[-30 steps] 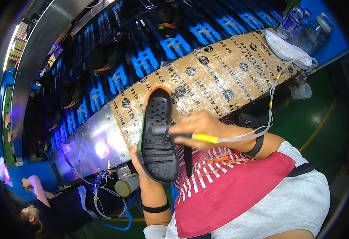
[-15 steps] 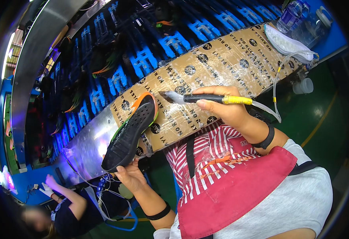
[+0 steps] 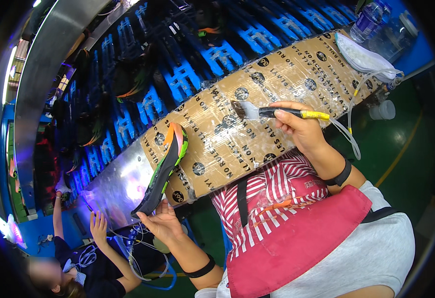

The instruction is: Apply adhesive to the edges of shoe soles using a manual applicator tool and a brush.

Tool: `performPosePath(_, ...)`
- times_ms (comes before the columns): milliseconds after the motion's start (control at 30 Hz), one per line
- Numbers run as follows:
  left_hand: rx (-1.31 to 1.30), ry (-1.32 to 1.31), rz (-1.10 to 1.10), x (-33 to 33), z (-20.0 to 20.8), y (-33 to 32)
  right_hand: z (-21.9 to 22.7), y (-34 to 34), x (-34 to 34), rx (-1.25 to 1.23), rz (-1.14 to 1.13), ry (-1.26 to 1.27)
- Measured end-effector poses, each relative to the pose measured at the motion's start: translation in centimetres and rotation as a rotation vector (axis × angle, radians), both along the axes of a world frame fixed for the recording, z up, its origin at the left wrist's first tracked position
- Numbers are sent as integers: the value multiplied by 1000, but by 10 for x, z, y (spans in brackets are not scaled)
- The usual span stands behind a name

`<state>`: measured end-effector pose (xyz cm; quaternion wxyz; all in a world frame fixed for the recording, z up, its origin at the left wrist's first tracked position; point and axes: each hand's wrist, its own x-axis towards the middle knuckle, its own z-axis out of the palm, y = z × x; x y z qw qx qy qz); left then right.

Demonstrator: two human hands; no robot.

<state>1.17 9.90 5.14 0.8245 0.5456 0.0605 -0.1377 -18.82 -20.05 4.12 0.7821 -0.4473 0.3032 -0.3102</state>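
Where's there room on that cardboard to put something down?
The cardboard has bare room between the shoe sole and the brush, and between the brush and the white pad. It's crowded at the far right, where the pad sits by bottles.

A metal bench (image 3: 123,181) slanted from eight o'clock up to two, its surface bare toward eight. Shiny, film-covered brown cardboard (image 3: 289,74) lay over the rest, and at its two o'clock end rested a white, sole-shaped piece (image 3: 364,55).
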Motion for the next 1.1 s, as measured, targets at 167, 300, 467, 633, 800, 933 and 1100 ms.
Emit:
performPosePath(167, -14, -8, -48, 2, -1, 2, -6, -4, 2, 72, -21, -56)
performPosePath(300, -8, -2, -11, 0, 3, -3, -5, -8, 4, 100, -46, -55)
performPosePath(467, 75, -190, 31, 2, 2, -7, -15, -20, 1, 62, -95, -9)
performPosePath(633, 133, -440, -17, 2, 19, -12, -29, -30, -6, 127, -138, -46)
performPosePath(800, 269, -534, -99, 18, 45, -33, -39, -37, -5, 216, -158, -86)
performPosePath(933, 336, -853, -36, 28, 105, -21, -27, -38, -10, 213, -122, -132)
performPosePath(1100, -38, -1122, 201, 44, 197, -19, -28, -45, -3, 230, -122, -119)
